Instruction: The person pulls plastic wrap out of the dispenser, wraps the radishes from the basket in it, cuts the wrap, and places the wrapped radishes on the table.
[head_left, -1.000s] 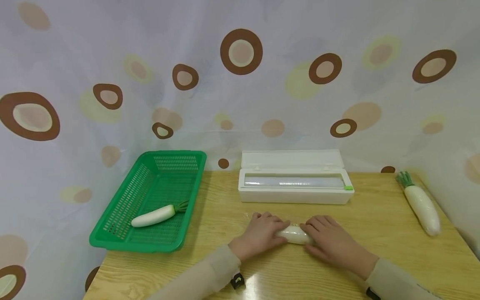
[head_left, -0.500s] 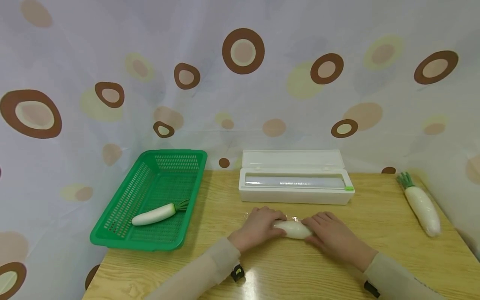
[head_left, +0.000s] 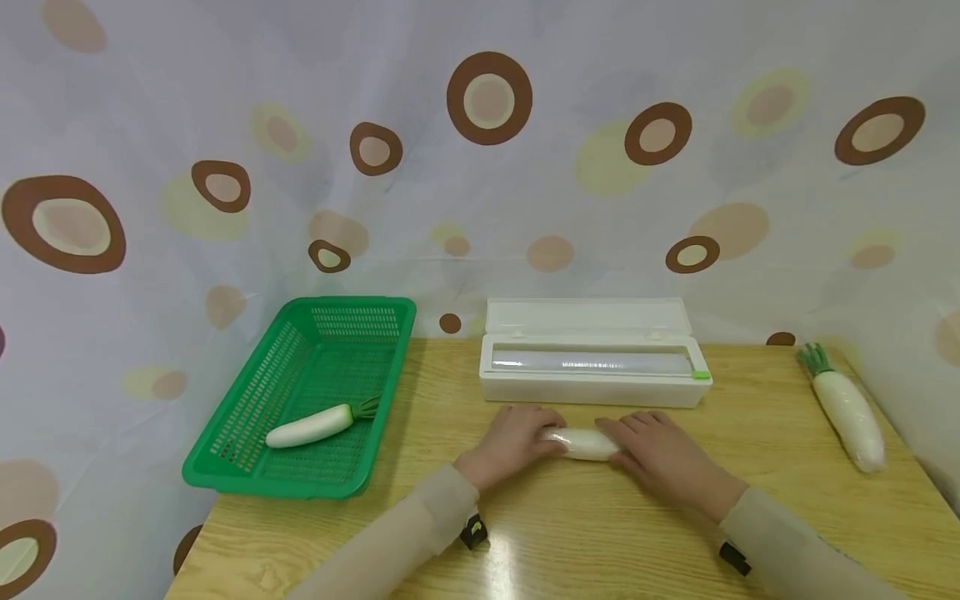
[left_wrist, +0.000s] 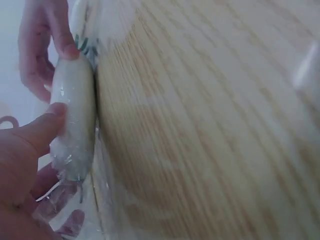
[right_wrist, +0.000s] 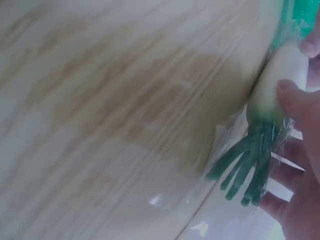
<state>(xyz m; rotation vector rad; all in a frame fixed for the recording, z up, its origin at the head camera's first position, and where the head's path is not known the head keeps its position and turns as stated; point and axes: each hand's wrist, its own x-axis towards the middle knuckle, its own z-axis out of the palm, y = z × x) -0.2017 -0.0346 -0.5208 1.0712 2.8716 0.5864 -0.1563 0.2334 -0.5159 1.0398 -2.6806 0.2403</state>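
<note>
While gripping film-wrapped daikon (head_left: 581, 444) crosswise over wooden table (head_left: 570, 533), has left hand (head_left: 513, 442) clamped, thumb and fingers, on nine-o'clock end, right hand (head_left: 667, 458) likewise on leafy three-o'clock end. Also tag open cling-film dispenser (head_left: 592, 390) near at twelve, second wrapped daikon (head_left: 849, 417) at three, bare daikon (head_left: 307, 427) in green basket (head_left: 337, 367) at nine.

white radish (head_left: 581, 444), green-stalked, wrapped in clear film (left_wrist: 65, 161), lies crosswise on the table (head_left: 600, 537).

L sleeve (head_left: 393, 533) and R sleeve (head_left: 798, 546) are lt beige, w/ blk L wrist cam (head_left: 473, 533) bearing yellow-grn spot (head_left: 476, 527) and blk R wrist cam (head_left: 735, 557).
</note>
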